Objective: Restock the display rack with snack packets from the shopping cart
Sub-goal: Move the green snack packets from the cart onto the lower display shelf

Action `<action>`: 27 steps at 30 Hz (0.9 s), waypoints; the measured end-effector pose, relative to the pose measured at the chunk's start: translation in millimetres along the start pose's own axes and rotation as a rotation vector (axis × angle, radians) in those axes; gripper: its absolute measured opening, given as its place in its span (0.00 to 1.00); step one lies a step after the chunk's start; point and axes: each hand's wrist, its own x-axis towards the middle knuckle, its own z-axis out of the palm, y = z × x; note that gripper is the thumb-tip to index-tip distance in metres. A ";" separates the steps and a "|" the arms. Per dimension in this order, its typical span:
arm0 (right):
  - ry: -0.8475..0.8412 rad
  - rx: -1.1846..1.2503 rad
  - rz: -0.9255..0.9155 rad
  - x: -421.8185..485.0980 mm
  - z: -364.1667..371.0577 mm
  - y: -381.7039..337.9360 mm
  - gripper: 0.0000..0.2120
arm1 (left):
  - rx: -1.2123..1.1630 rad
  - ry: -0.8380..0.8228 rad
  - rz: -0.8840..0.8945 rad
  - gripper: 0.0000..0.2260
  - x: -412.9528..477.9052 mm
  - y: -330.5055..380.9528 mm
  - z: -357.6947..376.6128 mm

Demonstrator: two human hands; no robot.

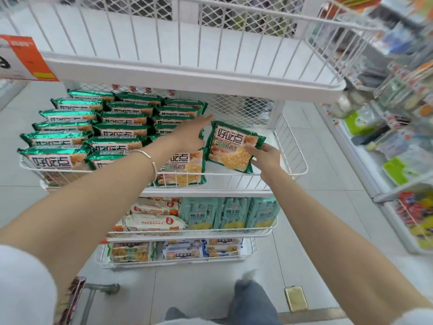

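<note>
**Both bare arms stretched forward**

The left hand (192,134) reaches out flat, fingers straight and close together. The right hand (266,158) pinches a snack packet (232,146) by its near right corner, wrist straight.

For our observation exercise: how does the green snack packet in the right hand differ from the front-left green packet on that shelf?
The held packet is pinched at a corner by the right hand; the front-left packet is untouched. The held packet sits alone, tilted, over bare shelf; the front-left packet heads a packed row. Both share the green wrapper design.
</note>
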 end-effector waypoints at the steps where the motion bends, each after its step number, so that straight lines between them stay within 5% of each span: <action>1: -0.015 -0.012 -0.005 5.7 0.2 1.2 0.06 | -0.005 -0.008 -0.010 0.39 5.9 4.8 3.8; 9: -0.145 -0.143 -0.070 85.0 3.7 3.0 0.06 | 0.120 0.193 -0.086 0.23 47.2 36.9 11.6; 13: -0.179 -0.235 -0.162 133.4 21.1 9.9 0.06 | 0.284 0.280 -0.160 0.25 80.9 17.9 17.3; 18: -0.285 -0.279 -0.361 154.1 40.6 16.4 0.21 | 0.552 0.256 -0.265 0.28 117.0 -14.8 27.5; 21: -0.403 -0.548 -0.590 166.9 33.2 31.7 0.44 | 0.625 0.256 -0.298 0.32 125.5 -20.0 36.6; 27: -0.333 -1.201 -1.011 193.3 32.2 32.3 0.41 | 0.736 0.233 -0.326 0.38 123.9 -17.0 35.7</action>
